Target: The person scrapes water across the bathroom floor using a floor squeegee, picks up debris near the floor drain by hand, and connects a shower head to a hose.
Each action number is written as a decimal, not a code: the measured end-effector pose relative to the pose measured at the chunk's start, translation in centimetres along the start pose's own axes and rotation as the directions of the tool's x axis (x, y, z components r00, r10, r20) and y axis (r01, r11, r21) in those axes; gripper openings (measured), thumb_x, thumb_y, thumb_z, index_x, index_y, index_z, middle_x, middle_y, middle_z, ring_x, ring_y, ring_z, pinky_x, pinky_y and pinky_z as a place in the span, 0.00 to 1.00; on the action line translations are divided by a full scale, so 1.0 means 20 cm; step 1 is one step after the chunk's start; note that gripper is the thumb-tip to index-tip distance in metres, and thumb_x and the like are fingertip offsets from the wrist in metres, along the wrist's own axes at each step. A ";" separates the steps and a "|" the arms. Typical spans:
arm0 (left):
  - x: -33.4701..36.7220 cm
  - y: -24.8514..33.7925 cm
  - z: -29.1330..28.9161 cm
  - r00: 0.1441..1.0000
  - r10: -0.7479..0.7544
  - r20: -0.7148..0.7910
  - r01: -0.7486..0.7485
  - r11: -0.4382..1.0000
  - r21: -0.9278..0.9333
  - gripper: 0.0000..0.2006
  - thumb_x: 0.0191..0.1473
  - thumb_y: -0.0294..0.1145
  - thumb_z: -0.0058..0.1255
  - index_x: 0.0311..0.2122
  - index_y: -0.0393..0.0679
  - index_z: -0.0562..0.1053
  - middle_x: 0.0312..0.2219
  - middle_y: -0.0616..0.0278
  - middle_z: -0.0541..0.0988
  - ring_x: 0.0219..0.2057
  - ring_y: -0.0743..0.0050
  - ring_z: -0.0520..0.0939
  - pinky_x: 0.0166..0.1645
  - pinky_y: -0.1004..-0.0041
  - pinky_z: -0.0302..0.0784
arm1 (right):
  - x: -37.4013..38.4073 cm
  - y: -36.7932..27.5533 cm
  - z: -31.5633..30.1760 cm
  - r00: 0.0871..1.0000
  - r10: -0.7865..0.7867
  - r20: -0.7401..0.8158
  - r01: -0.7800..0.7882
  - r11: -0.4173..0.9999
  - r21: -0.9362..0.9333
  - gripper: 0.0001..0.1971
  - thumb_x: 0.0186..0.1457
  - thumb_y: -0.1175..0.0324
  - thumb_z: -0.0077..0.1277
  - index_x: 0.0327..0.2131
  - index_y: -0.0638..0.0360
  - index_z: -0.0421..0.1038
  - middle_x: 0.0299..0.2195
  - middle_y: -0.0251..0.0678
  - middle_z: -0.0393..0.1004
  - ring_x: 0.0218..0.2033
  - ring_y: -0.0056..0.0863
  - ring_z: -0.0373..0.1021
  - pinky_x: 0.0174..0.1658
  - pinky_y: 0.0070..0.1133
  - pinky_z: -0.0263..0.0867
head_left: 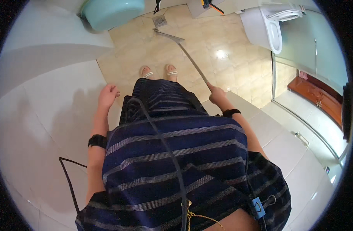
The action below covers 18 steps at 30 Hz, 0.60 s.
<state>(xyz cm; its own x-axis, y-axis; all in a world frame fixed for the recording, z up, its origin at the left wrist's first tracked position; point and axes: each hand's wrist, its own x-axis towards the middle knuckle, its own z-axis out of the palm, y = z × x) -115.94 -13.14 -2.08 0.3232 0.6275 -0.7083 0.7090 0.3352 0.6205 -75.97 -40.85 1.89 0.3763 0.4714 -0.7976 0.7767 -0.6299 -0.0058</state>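
My right hand is wrapped round the upper end of the long grey handle of a floor squeegee. From there the handle slants forward and left, down to a narrow crossbar on the tiles. One end of that crossbar lies close to a square floor drain. On the other side of my body, my left hand hangs beside the pale wall with its fingers loosely curled and apart, holding nothing. Both wrists wear black bands.
Beige tiles cover the floor under my sandalled feet. A light-blue basin is at the far left, and a white toilet at the far right. Beyond a glass partition sits a reddish-brown wooden piece. A dark cable runs down my front.
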 end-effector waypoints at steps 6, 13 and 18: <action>-0.04 0.04 -0.04 0.998 0.039 -0.041 -0.043 0.995 -0.091 0.11 0.50 0.31 0.43 0.35 0.35 0.68 0.25 0.55 0.76 0.25 0.71 0.78 0.31 0.75 0.71 | -0.21 0.04 0.03 0.999 0.003 0.034 -0.009 0.984 0.177 0.38 0.37 0.79 0.39 0.55 0.34 0.49 0.33 0.51 0.69 0.36 0.46 0.67 0.41 0.35 0.62; -0.07 -0.15 -0.08 0.997 -0.079 -0.015 0.079 0.996 0.030 0.10 0.50 0.32 0.43 0.35 0.36 0.68 0.25 0.56 0.76 0.24 0.72 0.78 0.29 0.75 0.71 | -0.20 0.00 0.02 0.986 0.105 0.133 -0.158 0.852 0.499 0.34 0.38 0.80 0.37 0.55 0.51 0.50 0.26 0.50 0.70 0.22 0.37 0.69 0.27 0.29 0.66; -0.05 -0.28 -0.08 0.998 -0.069 -0.010 0.068 0.995 -0.072 0.11 0.50 0.32 0.43 0.35 0.35 0.68 0.24 0.55 0.77 0.24 0.72 0.78 0.28 0.75 0.71 | -0.01 -0.32 -0.15 0.969 0.106 0.222 -0.224 0.755 0.616 0.31 0.39 0.80 0.37 0.53 0.63 0.51 0.24 0.50 0.69 0.12 0.32 0.66 0.17 0.25 0.65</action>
<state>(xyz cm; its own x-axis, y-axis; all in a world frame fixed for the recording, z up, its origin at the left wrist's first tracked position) -121.21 -14.57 -4.31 0.2673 0.6094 -0.7464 0.6823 0.4273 0.5932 -79.53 -35.10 3.84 0.3350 0.2532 -0.9075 0.1909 -0.9615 -0.1978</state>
